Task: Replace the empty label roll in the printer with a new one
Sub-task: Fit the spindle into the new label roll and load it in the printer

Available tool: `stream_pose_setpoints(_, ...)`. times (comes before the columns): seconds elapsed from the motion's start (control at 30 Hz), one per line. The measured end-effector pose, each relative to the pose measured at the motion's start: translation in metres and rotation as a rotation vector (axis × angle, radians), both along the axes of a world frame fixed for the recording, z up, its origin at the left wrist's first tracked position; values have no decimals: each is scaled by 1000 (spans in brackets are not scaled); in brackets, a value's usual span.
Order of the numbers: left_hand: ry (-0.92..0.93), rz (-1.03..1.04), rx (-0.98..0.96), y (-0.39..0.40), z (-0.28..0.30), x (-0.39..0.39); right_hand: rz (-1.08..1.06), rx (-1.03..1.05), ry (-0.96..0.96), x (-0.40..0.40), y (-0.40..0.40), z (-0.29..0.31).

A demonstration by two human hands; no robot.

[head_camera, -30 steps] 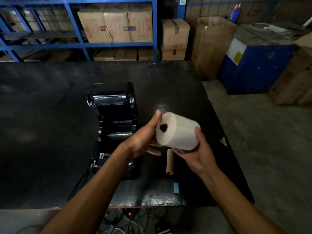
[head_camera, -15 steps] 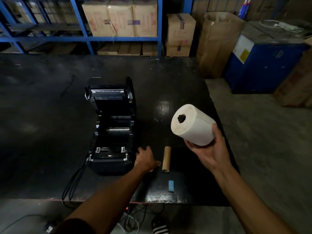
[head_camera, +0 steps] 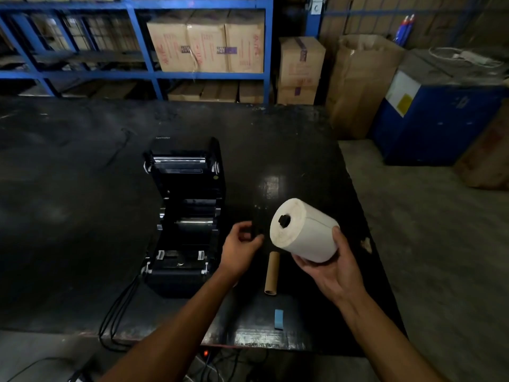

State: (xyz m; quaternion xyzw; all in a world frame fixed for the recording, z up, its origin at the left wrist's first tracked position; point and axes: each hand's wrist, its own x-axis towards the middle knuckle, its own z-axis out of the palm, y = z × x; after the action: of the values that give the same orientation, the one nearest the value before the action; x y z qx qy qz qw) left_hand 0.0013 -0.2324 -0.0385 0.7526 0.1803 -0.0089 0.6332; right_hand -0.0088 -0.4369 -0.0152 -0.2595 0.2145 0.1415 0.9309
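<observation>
The black label printer sits on the dark table with its lid open and its roll bay empty. My right hand holds the new white label roll from below, above the table and to the right of the printer. A black spindle end sticks out of the roll's core. My left hand hovers between printer and roll, its fingers pinched on a small black part that is hard to make out. The empty cardboard core lies on the table below the roll.
A small blue strip lies near the table's front edge. Black cables run from the printer over that edge. Blue shelving with cardboard boxes stands behind the table. A blue bin stands on the floor to the right.
My left hand let go of the roll, went down to the table beside the printer, and has risen again with its fingers pinched. My right hand has kept the roll and tilted it slightly.
</observation>
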Motion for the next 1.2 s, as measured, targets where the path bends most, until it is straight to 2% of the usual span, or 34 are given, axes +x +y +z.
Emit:
stream_pose_setpoints(0.07,-124,-127,-170,0,32,-1,2,1,11,0,1,-1)
stream_pose_setpoints(0.13,-186,-272,-191,0,58,-3,6,-1,17,1,3,-1)
stream_pose_setpoints(0.27,-191,-380,-86,-6,81,-5,4,-12,24,3,8,0)
stream_pose_setpoints(0.5,-201,-343,106,-2,78,2,4,-27,24,6,10,0)
stream_pose_setpoints(0.63,-186,-421,262,5,80,12,0,-31,49,9,12,-1)
stream_pose_setpoints(0.73,-162,-476,281,8,80,17,1,-11,72,11,14,0)
stream_pose_setpoints(0.97,-68,-428,214,8,74,24,22,-112,12,21,17,3)
stream_pose_setpoints(1.2,-10,-234,355,5,80,15,36,-325,-45,31,46,10)
